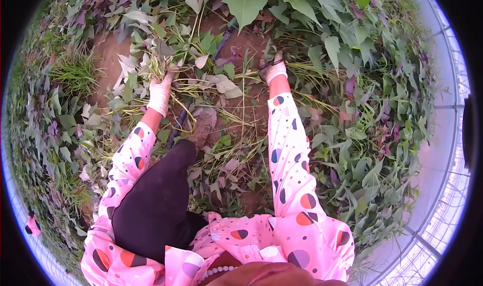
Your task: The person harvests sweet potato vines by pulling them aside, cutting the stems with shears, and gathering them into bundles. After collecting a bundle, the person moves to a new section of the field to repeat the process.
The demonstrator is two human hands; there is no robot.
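Observation:
My left hand (161,87), in a white glove or wrap, is closed around a bunch of leafy vines (160,67) at the left of centre. Stems and pale leaves stick out above its fingers. Right of centre, my right hand (273,69) is wrapped in white too and has dark fingers. It grips a pair of scissors (276,62), whose dark handle loops show at the fingers; the blades are hard to make out. Long green stems lie beside and below this hand. Between both hands, bare reddish soil (241,47) shows among cut or trailing stems.
A dark hose (178,122) runs over the soil between my arms. My knee in black trousers (156,200) rises at lower left. Dense vines surround me. A metal-framed translucent wall (443,135) curves along the right. Another person (32,225) shows small at the far left.

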